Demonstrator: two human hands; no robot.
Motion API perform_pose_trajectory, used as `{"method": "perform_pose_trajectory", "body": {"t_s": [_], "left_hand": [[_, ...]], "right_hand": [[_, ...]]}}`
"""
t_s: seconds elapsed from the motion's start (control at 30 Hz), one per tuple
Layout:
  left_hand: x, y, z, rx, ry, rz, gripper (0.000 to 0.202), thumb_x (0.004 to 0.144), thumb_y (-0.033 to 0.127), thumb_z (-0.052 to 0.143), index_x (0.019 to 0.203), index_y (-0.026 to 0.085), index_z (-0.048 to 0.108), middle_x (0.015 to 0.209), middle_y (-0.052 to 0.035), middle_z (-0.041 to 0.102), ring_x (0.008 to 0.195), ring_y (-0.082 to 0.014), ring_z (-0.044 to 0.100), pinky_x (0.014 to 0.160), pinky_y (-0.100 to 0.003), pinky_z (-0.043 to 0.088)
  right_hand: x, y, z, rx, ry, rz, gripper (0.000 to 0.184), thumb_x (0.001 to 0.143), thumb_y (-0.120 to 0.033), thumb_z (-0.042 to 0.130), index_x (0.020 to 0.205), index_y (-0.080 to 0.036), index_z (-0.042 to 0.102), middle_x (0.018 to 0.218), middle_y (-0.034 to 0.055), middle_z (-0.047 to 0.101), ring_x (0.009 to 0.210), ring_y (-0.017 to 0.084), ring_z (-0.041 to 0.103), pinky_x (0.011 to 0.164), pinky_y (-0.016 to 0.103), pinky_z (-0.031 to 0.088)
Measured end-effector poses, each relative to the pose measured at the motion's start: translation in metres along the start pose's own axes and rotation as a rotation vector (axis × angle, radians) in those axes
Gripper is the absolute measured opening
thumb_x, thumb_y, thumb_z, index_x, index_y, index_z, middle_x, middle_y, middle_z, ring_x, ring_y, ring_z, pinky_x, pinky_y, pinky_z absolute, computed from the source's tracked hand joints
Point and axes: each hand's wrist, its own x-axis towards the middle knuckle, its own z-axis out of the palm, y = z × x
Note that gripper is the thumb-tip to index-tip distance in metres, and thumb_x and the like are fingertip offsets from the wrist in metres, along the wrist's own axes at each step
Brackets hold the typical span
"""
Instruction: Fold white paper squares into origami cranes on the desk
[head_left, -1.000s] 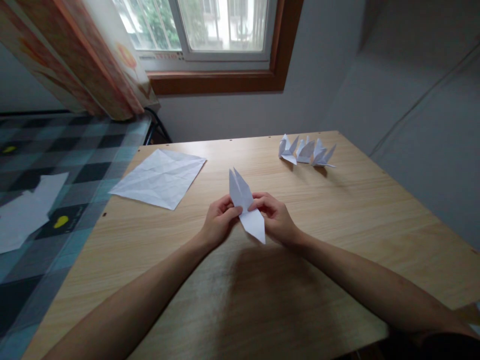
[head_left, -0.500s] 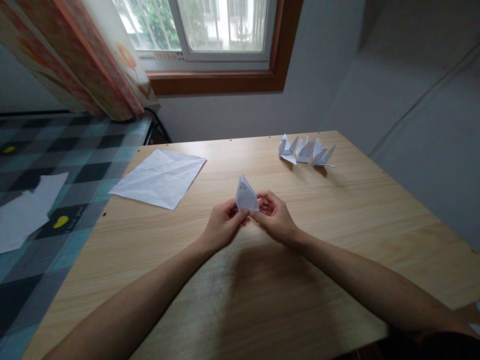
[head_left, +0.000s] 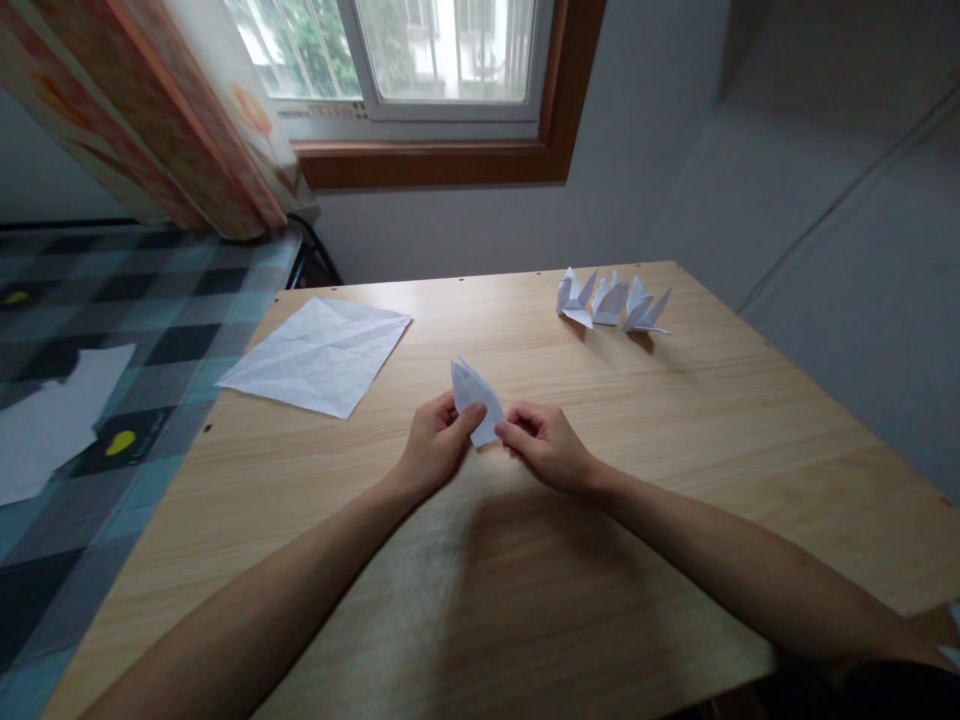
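Observation:
A small piece of folded white paper (head_left: 474, 392) is held between my two hands above the middle of the table, its pointed end tilted up and to the left. My left hand (head_left: 437, 440) is closed on its left side, thumb pressed flat across the front face. At the lower right edge, my right hand (head_left: 551, 442) pinches the paper between thumb and curled fingers. The fingers behind the paper are partly hidden.
Three folded paper cranes (head_left: 611, 302) stand at the table's back right. A creased white square sheet (head_left: 322, 355) lies at the back left of the wooden table (head_left: 720, 420). Torn paper (head_left: 56, 425) rests on a checked cloth (head_left: 187, 340) to the left, below a window (head_left: 442, 60).
The folded paper has tipped to the left. My left thumb has moved up onto its face, and my right hand has shifted to its lower right edge.

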Motion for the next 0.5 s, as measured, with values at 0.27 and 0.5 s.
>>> {"method": "perform_pose_trajectory", "body": {"t_s": [0.27,0.5], "left_hand": [[-0.0012,0.0063,0.0003,0.027,-0.019,-0.031,0.035,0.076,0.047,0.074,0.071,0.014,0.065,0.066,-0.0005,0.063,0.059,-0.0127,0.053,0.057,-0.025,0.043],[0.0050,-0.0016,-0.0024,-0.126,0.132,-0.007,0.035,0.073,0.047,0.079,0.075,0.017,0.061,0.064,0.0036,0.060,0.056,-0.0097,0.052,0.054,-0.022,0.043]], "right_hand": [[-0.0014,0.0003,0.0019,0.027,-0.060,0.027,0.024,0.081,-0.038,0.066,0.073,-0.016,0.066,0.062,-0.0033,0.054,0.058,0.010,0.044,0.056,0.024,0.033],[-0.0009,-0.0011,-0.0012,-0.032,-0.144,-0.086,0.018,0.081,-0.026,0.059,0.066,-0.018,0.064,0.058,-0.0048,0.049,0.056,0.010,0.040,0.054,0.024,0.029]]}}
